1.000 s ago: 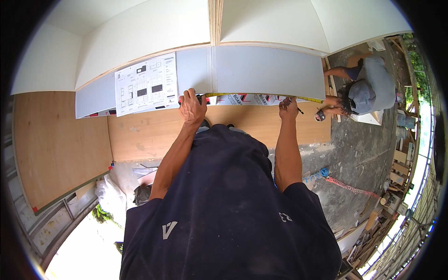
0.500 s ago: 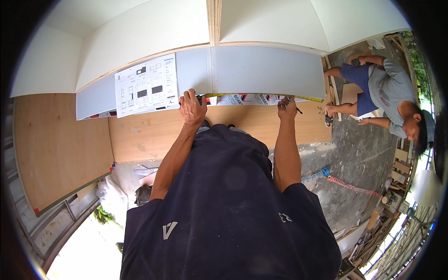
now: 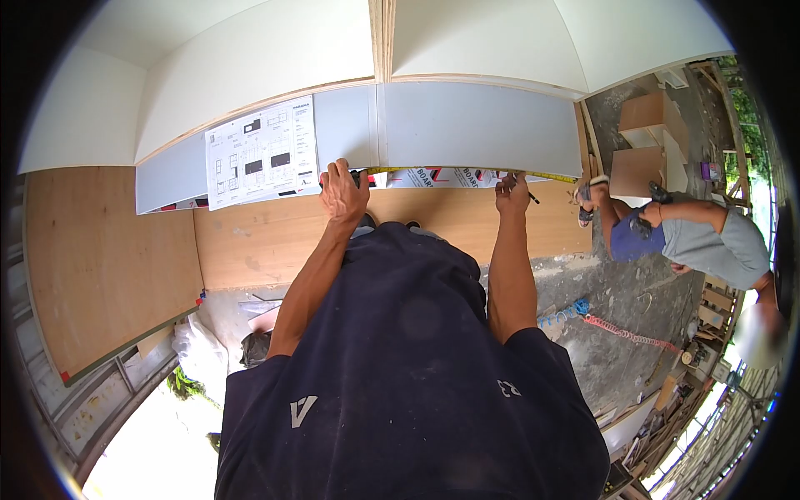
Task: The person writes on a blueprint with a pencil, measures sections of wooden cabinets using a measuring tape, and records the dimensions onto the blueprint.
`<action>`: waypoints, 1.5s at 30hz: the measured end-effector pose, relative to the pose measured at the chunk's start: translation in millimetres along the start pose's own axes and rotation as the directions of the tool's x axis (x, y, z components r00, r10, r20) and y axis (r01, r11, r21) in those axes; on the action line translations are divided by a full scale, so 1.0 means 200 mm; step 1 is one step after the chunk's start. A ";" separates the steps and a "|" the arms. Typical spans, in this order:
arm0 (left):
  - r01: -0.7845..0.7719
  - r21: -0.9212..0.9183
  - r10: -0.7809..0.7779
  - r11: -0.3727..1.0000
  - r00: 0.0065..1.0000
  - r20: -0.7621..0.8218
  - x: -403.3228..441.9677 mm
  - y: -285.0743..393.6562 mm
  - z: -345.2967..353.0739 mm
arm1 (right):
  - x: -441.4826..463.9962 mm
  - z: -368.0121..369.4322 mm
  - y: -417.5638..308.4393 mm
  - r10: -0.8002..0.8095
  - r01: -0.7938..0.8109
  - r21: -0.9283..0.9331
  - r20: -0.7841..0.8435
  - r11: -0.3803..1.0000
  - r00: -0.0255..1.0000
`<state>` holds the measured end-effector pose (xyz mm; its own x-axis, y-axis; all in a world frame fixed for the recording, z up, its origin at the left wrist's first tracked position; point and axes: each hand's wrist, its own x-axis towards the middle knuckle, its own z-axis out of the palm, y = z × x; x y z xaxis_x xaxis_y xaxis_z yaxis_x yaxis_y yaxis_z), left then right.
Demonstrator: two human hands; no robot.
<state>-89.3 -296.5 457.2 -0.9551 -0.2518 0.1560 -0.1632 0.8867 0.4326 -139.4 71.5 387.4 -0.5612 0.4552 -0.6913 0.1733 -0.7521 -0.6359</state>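
A yellow tape measure (image 3: 433,170) is stretched along the front edge of the grey panel (image 3: 475,125). My left hand (image 3: 343,190) is closed around the tape's dark case, just below the panel's middle seam. Farther right, my right hand (image 3: 513,192) pinches the tape blade at the edge, and a black pen (image 3: 534,197) sticks out from it. The blade runs on past that hand to the panel's right end. A printed drawing sheet (image 3: 261,154) lies on the left part of the panel.
White cabinet compartments (image 3: 483,42) rise behind the panel. A wooden board (image 3: 400,229) lies below it, another (image 3: 108,258) at left. At right are a person in a grey shirt (image 3: 708,237), wooden boxes (image 3: 640,171) and a coiled hose (image 3: 621,332) on the floor.
The other person, first crouching by the panel's right end, stood up and moved down and away along the right side, uncovering the boxes. My hands and the tape have stayed in place.
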 end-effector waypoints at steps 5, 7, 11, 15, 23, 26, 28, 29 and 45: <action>0.001 -0.006 -0.001 1.000 1.000 -0.005 0.00 0.00 0.00 | 0.00 0.00 0.00 -0.006 0.006 0.010 0.002 1.000 1.000; 0.025 -0.018 -0.025 1.000 1.000 0.012 0.00 0.01 -0.01 | 0.00 0.01 0.00 -0.004 0.004 0.007 0.007 1.000 1.000; 0.000 -0.010 0.000 1.000 1.000 -0.014 0.00 0.00 0.00 | -0.01 0.02 -0.01 0.000 0.000 0.003 0.016 1.000 1.000; 0.007 -0.016 -0.007 1.000 1.000 -0.014 0.00 0.01 0.00 | -0.01 0.02 -0.01 -0.001 0.001 -0.013 0.005 1.000 1.000; 0.071 -0.081 -0.070 0.994 0.997 0.021 0.00 0.01 0.00 | 0.02 0.00 0.00 0.002 -0.002 0.056 0.006 0.998 1.000; 0.016 -0.053 -0.017 0.998 0.999 -0.033 0.00 0.00 0.01 | 0.02 -0.01 0.00 0.007 -0.008 0.049 0.025 0.999 1.000; 0.017 -0.043 -0.018 0.999 0.999 -0.030 0.00 0.00 0.01 | 0.01 0.00 0.00 0.010 -0.011 0.043 0.015 0.999 1.000; 0.018 -0.032 -0.019 0.999 0.999 -0.028 0.00 0.00 0.01 | 0.01 0.00 0.01 0.014 -0.014 0.038 0.007 0.999 1.000; 0.005 -0.061 -0.005 0.998 1.000 0.008 -0.01 -0.02 0.00 | 0.05 -0.02 0.00 -0.100 0.105 0.061 -0.079 0.993 0.992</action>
<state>-87.2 -299.9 455.8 -0.9563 -0.2528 0.1468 -0.1527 0.8601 0.4868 -141.5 77.9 379.7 -0.5096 0.5647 -0.6491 0.0640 -0.7275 -0.6832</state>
